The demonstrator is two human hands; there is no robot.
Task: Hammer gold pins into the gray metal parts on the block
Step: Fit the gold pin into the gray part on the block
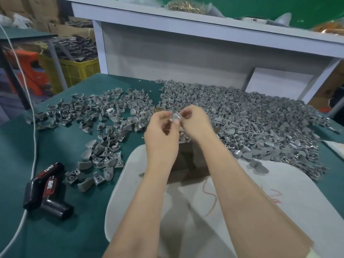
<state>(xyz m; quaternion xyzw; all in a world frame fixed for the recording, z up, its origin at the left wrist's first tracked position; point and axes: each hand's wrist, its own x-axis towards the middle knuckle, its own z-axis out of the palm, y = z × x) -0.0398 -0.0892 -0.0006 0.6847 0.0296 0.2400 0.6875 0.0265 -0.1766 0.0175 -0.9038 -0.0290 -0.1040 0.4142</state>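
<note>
Now we pinch one gray metal part (175, 117) between both hands, left hand (161, 132) and right hand (195, 122) each curled on it, above the brown block (189, 161) on the desk (55, 224). Loose gray parts (260, 125) lie heaped around; gold pins (161, 109) sit just behind our hands.

- Gray parts (242, 116) on a dark green table (55, 229).
- A yellow perforated crate (80, 71).
- A black tool (50, 185), red panels, white lettering.
- A white cloth (279, 183).
</note>
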